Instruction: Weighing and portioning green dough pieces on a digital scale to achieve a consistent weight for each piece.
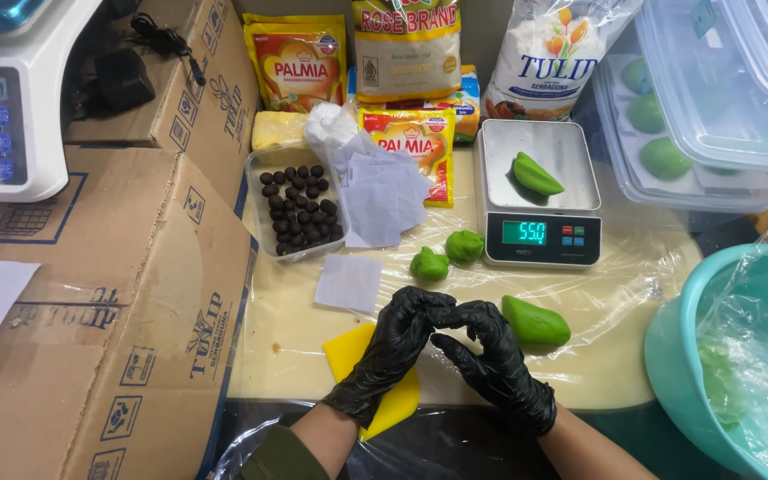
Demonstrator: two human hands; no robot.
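Both my hands wear black gloves and meet at the table's front. My left hand (399, 342) and my right hand (488, 351) touch at the fingertips, pinched together; what lies between them is hidden. A green dough wedge (536, 322) lies just right of my right hand. Two small green dough balls (429, 264) (465, 245) sit beyond my hands. Another green dough piece (536, 175) rests on a small digital scale (540, 233). A yellow scraper (348, 353) lies partly under my left wrist.
A clear tray of dark round balls (300, 209), white paper squares (386, 191) and food packets stand at the back. Cardboard boxes (108, 293) and a larger scale (6, 98) are left. A teal bowl (668, 347) and clear containers of green balls (660, 133) are right.
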